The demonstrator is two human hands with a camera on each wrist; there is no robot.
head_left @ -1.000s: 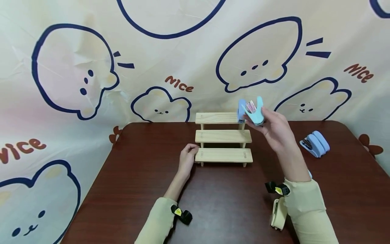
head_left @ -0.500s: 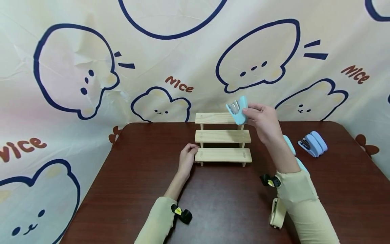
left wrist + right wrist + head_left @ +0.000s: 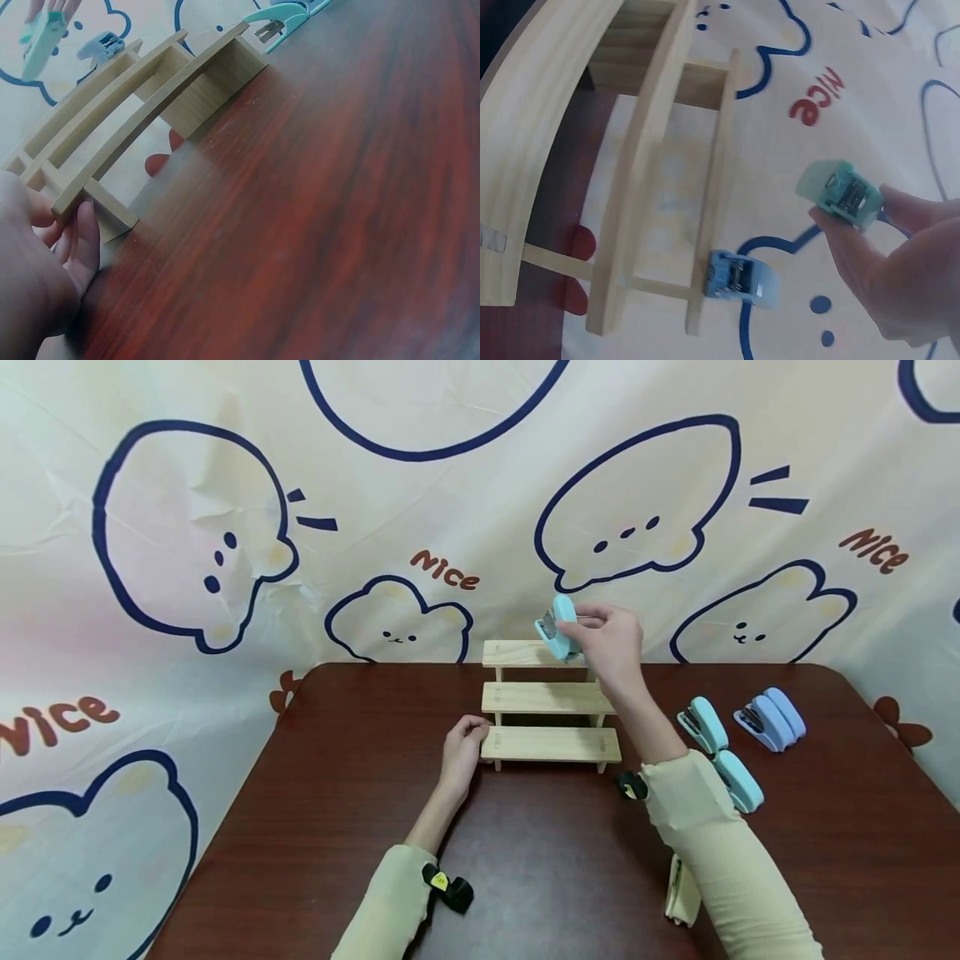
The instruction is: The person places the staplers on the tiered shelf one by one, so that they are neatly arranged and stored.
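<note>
Faces a pale cloth backdrop (image 3: 450, 510), spread from far left to far right and printed with dark blue outlines, small faces and "Nice" in reddish brown. Has below it a dark brown table (image 3: 300, 827), wood-grained, faintly shiny, with rounded far corners. Grips, at left, the end of the lowest board of a 3-tier wooden rack (image 3: 551, 697) with the left hand (image 3: 461, 752), digits clamped on that end. Pinches, farther right, a turquoise stapler (image 3: 561, 628) between thumb and fingers of the right hand (image 3: 615, 643), pressed together on its body. Holds it raised and tilted, projecting left past the fingertips, apart from the rack. Shows, from the right wrist, a blue stapler (image 3: 739, 277) at the top board's right end. Has also, on the table rightward, a cream stapler-like item (image 3: 681, 893) partly hidden by the right sleeve (image 3: 727, 852), then 2 more turquoise staplers (image 3: 740, 782) end to end, then blue stapling gear (image 3: 772, 720); cannot tell if 1 piece or 2.
</note>
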